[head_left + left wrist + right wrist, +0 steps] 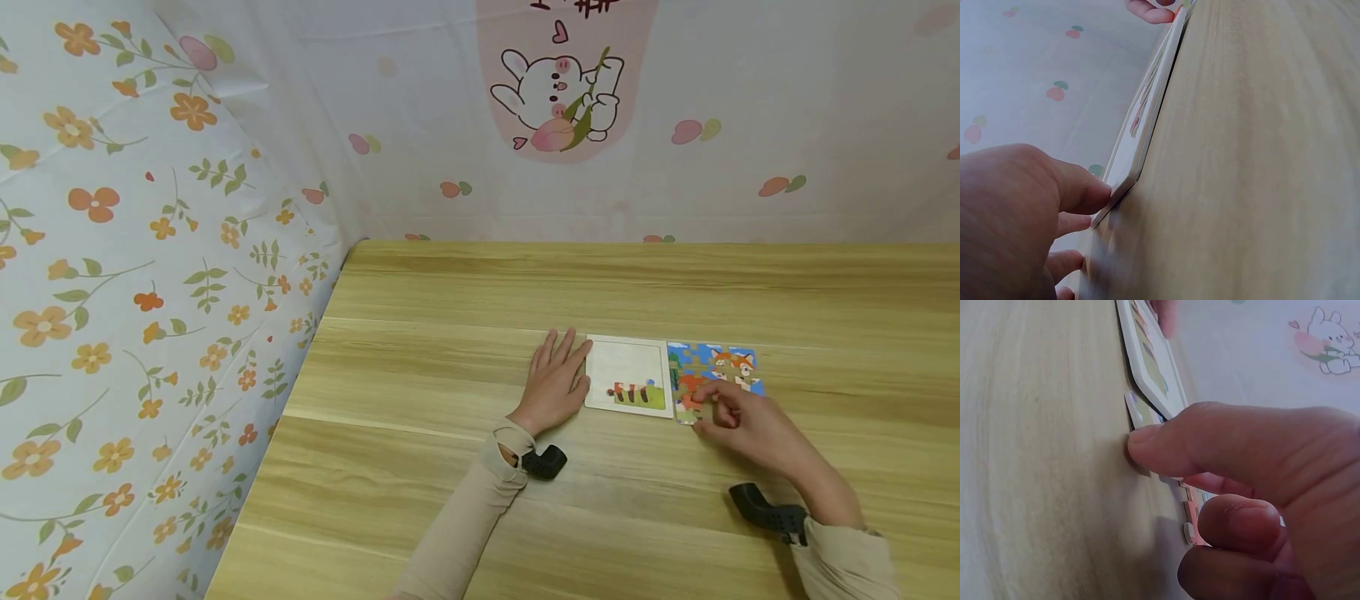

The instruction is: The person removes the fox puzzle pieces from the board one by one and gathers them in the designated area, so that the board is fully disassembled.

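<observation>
A white puzzle tray [624,362] lies flat, with joined pieces showing a striped red and green picture [637,394] along its bottom right. My left hand [553,385] rests at the tray's left edge, fingers extended; in the left wrist view the thumb [1088,190] touches its corner. Just right of the tray lies a group of jigsaw pieces [723,358] with foxes on blue. Over its lower part my right hand [753,425] pinches a corner puzzle piece [1140,409] between thumb and bent forefinger. The forefinger's contact is hidden in the right wrist view.
Everything lies on a wood-grain table [450,333]. A white cloth with a rabbit print [562,92] hangs behind it, and a flowered cloth [112,292] hangs on the left. Black wrist devices [768,512] sit at both cuffs.
</observation>
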`<state>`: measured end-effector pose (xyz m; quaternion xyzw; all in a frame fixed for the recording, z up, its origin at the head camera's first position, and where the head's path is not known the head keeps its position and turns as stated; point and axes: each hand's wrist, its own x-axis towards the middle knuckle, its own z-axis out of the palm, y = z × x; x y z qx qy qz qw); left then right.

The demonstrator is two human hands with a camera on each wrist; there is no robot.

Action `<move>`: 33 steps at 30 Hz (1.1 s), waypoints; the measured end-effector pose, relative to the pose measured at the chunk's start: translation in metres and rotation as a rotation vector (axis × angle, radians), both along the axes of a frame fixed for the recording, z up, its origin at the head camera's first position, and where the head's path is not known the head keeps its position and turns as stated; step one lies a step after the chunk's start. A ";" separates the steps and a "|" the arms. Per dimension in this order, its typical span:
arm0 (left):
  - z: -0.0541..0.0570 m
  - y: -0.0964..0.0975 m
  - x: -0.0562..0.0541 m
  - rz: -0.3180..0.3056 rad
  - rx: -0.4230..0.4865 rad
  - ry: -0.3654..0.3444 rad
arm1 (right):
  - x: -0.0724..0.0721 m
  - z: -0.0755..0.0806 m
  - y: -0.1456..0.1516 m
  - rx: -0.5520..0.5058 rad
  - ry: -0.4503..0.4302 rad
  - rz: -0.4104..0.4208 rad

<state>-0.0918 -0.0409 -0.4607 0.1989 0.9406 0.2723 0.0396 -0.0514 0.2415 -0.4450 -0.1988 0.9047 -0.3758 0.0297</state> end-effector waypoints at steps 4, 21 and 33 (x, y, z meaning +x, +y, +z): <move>0.000 0.000 0.000 0.002 -0.006 0.004 | -0.001 0.000 -0.001 0.012 -0.017 -0.003; -0.001 -0.001 0.000 0.002 0.008 -0.011 | -0.001 0.002 -0.003 0.019 -0.079 -0.013; 0.000 -0.001 0.000 -0.001 0.018 -0.013 | -0.002 0.002 -0.003 0.044 -0.100 -0.034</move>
